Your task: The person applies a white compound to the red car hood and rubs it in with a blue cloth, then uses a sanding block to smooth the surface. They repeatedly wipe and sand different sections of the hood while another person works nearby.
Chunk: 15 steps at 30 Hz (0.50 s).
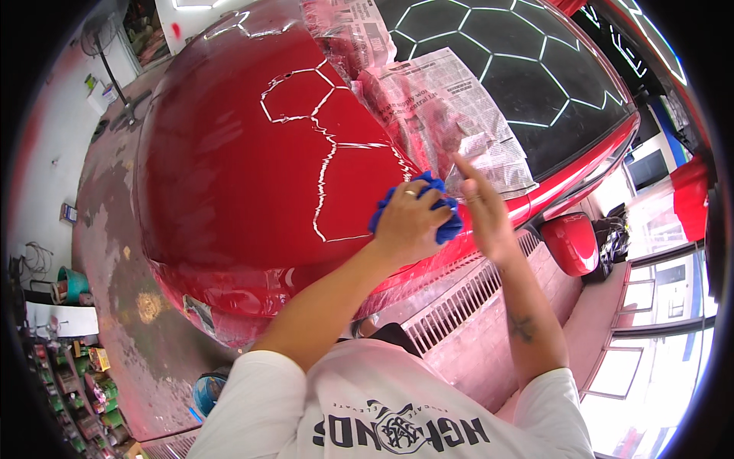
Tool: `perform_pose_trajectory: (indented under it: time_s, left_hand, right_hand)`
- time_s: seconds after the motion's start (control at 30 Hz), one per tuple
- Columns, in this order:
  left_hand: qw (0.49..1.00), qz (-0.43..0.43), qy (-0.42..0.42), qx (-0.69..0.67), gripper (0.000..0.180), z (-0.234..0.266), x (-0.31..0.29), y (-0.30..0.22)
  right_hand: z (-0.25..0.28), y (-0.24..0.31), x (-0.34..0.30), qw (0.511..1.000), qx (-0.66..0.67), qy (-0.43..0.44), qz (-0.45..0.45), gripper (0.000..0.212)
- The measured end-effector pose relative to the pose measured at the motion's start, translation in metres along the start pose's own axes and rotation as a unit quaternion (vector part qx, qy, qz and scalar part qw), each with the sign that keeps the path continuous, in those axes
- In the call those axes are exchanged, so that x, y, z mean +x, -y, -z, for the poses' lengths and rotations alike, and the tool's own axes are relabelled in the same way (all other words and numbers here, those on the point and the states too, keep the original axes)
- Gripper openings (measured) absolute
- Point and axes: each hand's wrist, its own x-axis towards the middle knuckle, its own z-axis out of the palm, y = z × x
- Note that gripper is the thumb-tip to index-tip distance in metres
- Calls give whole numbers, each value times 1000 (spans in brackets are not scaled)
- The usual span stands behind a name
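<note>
A glossy red car hood [229,176] fills the middle of the view, with bright hexagon light reflections on it. My left hand [410,222] is closed over a crumpled blue cloth [451,222] and presses it against the paint near the hood's rear corner. Just to its right, my right hand [487,218] is held edge-on, fingers stretched out and nothing in them. Its fingertips come close to a sheet of newspaper [459,115] that covers the base of the windshield; whether they touch it I cannot tell.
Beyond the newspaper lies the dark windshield [489,53]. A red side mirror [569,243] sticks out at the right. A slotted floor drain [466,298] runs beside the car. At the lower left are a blue bucket [208,392] and shelves of cans [76,382]; a stand fan [111,69] is farther back.
</note>
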Motion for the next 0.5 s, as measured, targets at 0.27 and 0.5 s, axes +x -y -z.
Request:
perform_pose_trajectory:
  time_s: [0.27,0.5]
  left_hand:
    - [924,264,-91,260,39,159,-93,184]
    - [838,402,-135,344,48,192,-108,237]
  right_hand:
    - [-68,-27,-51,869,-438,179,146,58]
    - [-66,-33,-13,837,-468,226,171,64]
